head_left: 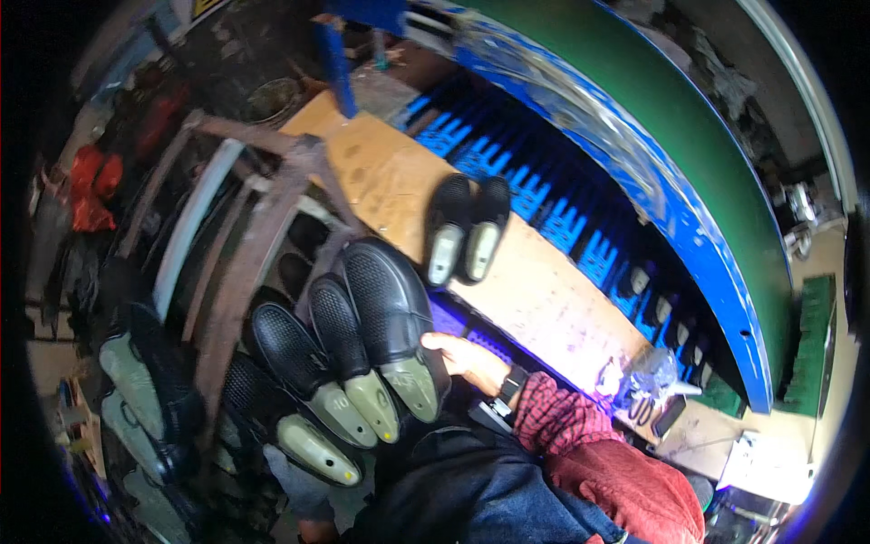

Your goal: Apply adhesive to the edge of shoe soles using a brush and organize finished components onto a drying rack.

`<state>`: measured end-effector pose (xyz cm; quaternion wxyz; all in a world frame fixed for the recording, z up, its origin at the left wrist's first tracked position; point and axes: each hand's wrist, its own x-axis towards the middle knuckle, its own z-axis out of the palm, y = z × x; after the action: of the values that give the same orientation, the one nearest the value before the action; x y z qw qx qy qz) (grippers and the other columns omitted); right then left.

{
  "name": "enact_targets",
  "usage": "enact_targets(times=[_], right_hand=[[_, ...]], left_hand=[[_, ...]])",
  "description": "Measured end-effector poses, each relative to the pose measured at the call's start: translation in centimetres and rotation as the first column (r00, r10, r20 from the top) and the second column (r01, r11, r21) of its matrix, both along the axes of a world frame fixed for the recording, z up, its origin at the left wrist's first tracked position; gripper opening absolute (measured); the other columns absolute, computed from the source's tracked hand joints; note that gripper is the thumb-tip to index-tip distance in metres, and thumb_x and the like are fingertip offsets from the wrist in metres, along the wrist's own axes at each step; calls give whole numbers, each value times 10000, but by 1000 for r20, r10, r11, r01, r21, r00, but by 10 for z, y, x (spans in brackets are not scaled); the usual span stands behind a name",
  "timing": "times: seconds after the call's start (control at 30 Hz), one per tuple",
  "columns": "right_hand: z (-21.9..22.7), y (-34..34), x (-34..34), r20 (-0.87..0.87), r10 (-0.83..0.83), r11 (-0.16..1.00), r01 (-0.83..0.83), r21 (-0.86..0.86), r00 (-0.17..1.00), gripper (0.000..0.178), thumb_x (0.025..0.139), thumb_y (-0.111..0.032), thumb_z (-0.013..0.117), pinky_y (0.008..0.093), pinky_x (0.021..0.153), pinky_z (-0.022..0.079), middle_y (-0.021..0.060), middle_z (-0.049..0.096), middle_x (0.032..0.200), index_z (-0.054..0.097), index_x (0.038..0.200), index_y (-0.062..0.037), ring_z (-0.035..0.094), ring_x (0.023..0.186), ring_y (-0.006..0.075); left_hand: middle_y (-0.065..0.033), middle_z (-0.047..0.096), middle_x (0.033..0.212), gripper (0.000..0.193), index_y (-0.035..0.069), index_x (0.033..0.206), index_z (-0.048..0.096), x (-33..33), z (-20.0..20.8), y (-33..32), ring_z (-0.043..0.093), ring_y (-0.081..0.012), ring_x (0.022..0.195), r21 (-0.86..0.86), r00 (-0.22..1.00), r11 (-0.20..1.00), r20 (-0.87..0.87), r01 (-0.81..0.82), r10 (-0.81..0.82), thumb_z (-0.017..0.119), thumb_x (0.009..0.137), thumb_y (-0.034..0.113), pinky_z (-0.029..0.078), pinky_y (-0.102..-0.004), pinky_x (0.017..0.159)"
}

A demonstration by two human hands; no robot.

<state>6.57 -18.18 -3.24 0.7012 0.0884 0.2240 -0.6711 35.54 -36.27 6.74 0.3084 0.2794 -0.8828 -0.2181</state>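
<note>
Pinching a black shoe [384, 288], last [412, 390] inside, is the right hand [469, 363]; whether the left hand [300, 482] grips is unclear.

I look down from the wearer's head through one wide fisheye, near above the black shoes [348, 349], with the bench [553, 290] slanting beyond.

Lettering: none legible. One yellow-and-black sign [207, 7], upper left, cut off at the view's edge; its content cannot be read.
</note>
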Motion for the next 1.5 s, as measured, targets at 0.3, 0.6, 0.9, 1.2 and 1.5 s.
enact_targets(times=[0.3, 0.6, 0.9, 1.2, 1.5], right_hand=[[-26, 295, 15, -35, -710, 704, 710, -24, 703, 583, 736, -314, 736, 491, 886, 494, 163, 613, 1127, 537, 1195, -16, 618, 976, 320], [-53, 361, 5, -398, -906, 93, 985, 148, 145, 540, 898, -510, 490, 432, 983, 425, 80, 563, 1241, 517, 1252, -103, 543, 1115, 258], [-56, 388, -15, -697, -384, 22, 761, 649, 605, 697, 879, -593, 449, 457, 994, 399, 122, 427, 1374, 397, 1351, -84, 448, 1217, 306], [51, 199, -79, -732, 430, 743, 667, -45, -528, 313, 967, -101, 413, 366, 1000, 382, 190, 520, 1243, 474, 1245, 30, 497, 1165, 291], [94, -163, 11, -999, -24, 945, -326, -10, -38, 259, 972, -149, 427, 300, 882, 450, 100, 623, 1052, 527, 1168, -13, 601, 960, 184]], left_hand=[[-98, 461, 1351, 434, 20, 1343, 413, -165, -24, 125, 439, -228, 1228, 799, 653, 213, -270, 562, -707, 373, 971, 241, 305, -356, 1067], [-65, 580, 1209, 500, 57, 1276, 506, -374, -97, 232, 552, -147, 1067, 711, 794, -692, -491, 127, -358, 378, 975, 435, 436, -313, 940], [-200, 659, 796, 392, 17, 925, 595, -313, -75, 152, 651, -373, 753, 335, 764, 842, 368, 424, -531, 435, 912, 375, 519, -456, 692], [-149, 614, 1047, 267, 40, 1121, 577, -29, 0, 45, 599, -300, 957, 208, 953, 947, -126, -246, 276, 579, 856, 70, 478, -363, 858], [-185, 617, 967, 268, -9, 1043, 589, 196, 27, -53, 582, -292, 886, 255, 504, 536, -185, -805, 844, 503, 910, 207, 445, -369, 788]])
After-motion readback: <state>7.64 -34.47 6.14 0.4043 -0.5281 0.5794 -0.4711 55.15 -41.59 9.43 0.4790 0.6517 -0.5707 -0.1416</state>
